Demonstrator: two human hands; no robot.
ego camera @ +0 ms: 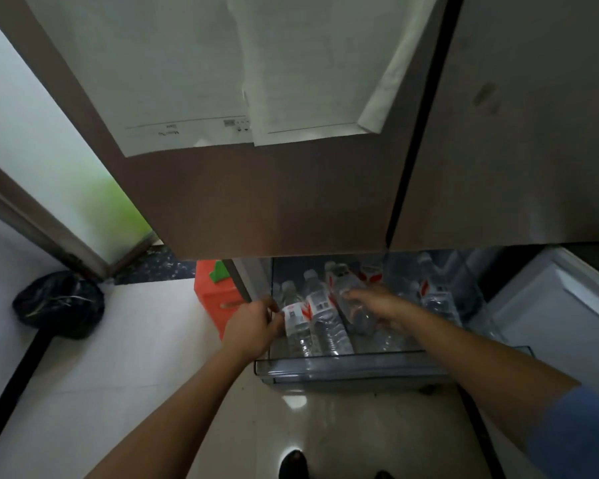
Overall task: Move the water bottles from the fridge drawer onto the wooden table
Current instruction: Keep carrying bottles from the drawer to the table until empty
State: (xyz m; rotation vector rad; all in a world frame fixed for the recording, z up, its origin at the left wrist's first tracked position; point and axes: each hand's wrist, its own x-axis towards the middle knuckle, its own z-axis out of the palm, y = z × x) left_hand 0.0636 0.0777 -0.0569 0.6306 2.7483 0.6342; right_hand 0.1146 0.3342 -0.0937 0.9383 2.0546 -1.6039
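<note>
A clear fridge drawer is pulled out under the closed fridge doors, holding several clear water bottles with red and white labels. My left hand grips the leftmost bottle at its label, at the drawer's left side. My right hand curls round another bottle lying near the drawer's middle. A third bottle lies between the two. More bottles lie further right and behind. The wooden table is not in view.
The brown fridge doors hang over the drawer, with white papers stuck on them. An orange box stands left of the drawer. A black bag lies on the pale floor at the left. A white panel is at the right.
</note>
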